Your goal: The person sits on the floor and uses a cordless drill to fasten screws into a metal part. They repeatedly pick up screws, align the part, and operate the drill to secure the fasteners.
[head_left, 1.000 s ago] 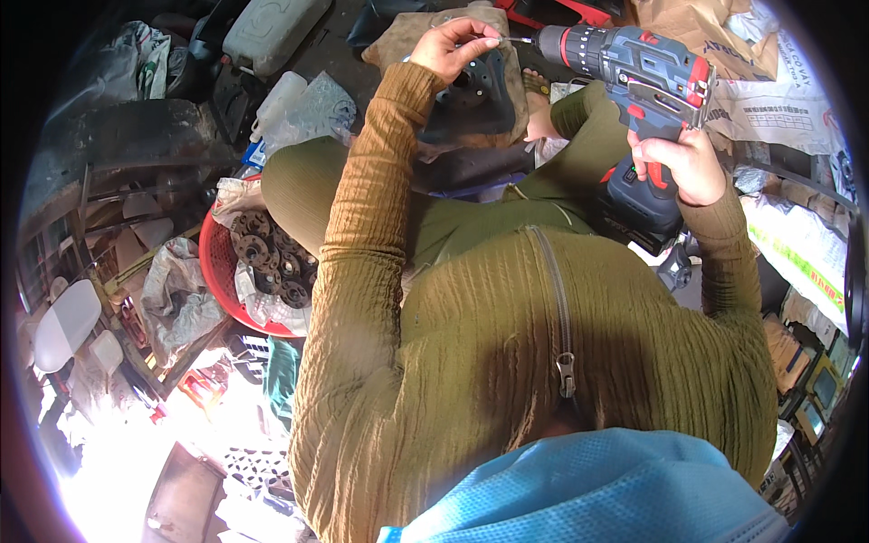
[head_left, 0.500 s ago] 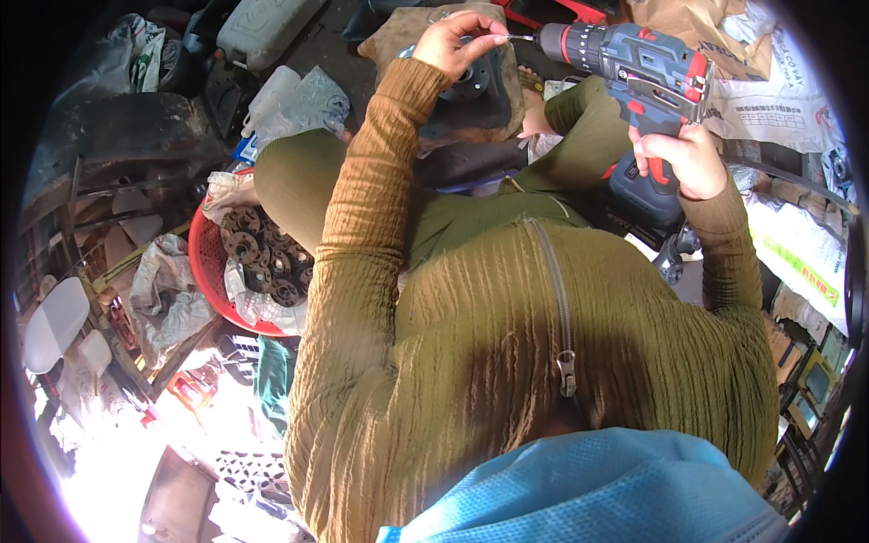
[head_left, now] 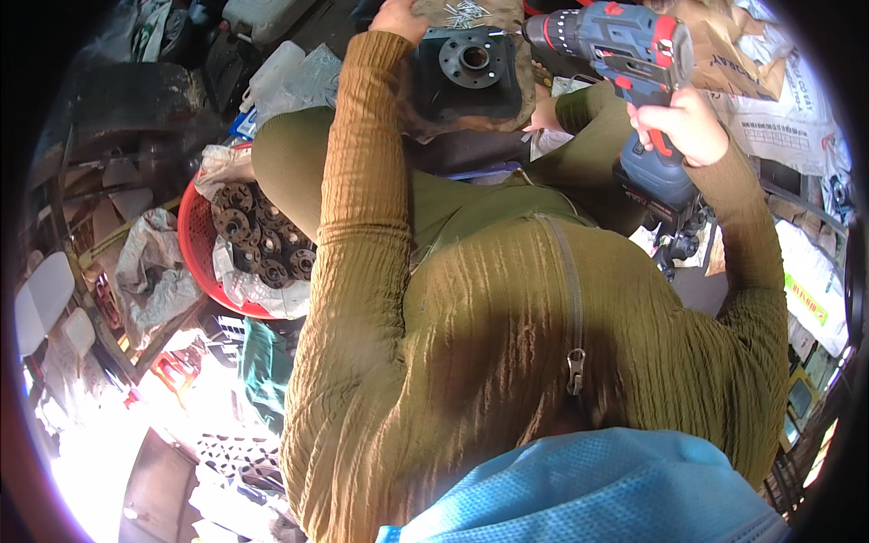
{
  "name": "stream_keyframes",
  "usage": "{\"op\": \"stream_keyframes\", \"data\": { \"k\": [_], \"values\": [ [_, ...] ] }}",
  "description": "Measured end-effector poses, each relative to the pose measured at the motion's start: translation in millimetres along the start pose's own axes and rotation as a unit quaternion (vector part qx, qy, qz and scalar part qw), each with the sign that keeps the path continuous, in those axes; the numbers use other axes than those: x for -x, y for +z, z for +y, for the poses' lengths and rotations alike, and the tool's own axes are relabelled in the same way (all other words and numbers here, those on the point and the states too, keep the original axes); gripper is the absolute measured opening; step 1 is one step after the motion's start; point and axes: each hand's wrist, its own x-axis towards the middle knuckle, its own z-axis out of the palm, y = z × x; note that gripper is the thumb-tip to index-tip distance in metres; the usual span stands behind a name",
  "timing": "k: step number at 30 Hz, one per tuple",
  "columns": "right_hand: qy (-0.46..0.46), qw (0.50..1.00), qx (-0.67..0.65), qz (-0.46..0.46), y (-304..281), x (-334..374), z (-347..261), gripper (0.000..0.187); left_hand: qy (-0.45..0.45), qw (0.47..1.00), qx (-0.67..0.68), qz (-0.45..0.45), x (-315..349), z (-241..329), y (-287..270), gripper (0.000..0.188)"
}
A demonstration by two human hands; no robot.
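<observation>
My right hand [head_left: 681, 127] is wrapped round the handle of a blue-grey and red cordless drill [head_left: 625, 45]. The drill lies level, its chuck and thin bit pointing left above a dark round metal flange [head_left: 472, 60]. A raised centre hole and a ring of smaller holes show on the flange, which lies on a black square plate [head_left: 444, 104]. At the top edge, my left hand [head_left: 398, 20] is beside the plate's far left corner, its fingers mostly cut off by the frame. Small silver screws or pins [head_left: 465, 13] lie heaped just beyond the flange.
To the left stands a red basket [head_left: 192, 244] holding several dark metal flanges [head_left: 262, 237]. Clear plastic bags [head_left: 312, 86] and a pale jerrycan [head_left: 262, 16] are further off. Paper and woven sacks [head_left: 783, 136] crowd the right side. My bent legs flank the plate.
My left hand has left the drill's tip and moved left and away, to the top edge. The drill has shifted slightly left. The flange and the heap of small silver pieces now show.
</observation>
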Motion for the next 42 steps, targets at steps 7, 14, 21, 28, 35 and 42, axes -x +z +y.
{"op": "stream_keyframes", "data": {
  "k": [7, 14, 21, 28, 35, 42],
  "values": [
    [-0.002, 0.995, 0.089, -0.054, 22, -61, -21, 0.010, -0.017, 0.923, -0.363, -0.125, 45, -62, 61, 0.133],
    [0.002, 0.986, 0.151, -0.072, 29, -101, -29, 0.043, 0.085, 0.960, -0.261, -0.059, 52, -56, 80, 0.116],
    [0.044, 0.968, 0.225, -0.103, 32, -126, -51, 0.053, 0.086, 0.959, -0.261, -0.073, 50, -58, 85, 0.096],
    [0.091, 0.918, 0.366, -0.124, 31, -151, -68, 0.046, 0.099, 0.963, -0.247, -0.043, 54, -53, 78, 0.087],
    [0.075, 0.889, 0.433, -0.132, 26, -162, -72, 0.044, 0.083, 0.976, -0.185, -0.082, 52, -44, 66, 0.076],
    [0.085, 0.887, 0.430, -0.145, 30, -169, -70, 0.049, 0.081, 0.974, -0.199, -0.077, 53, -44, 68, 0.075]
  ]
}}
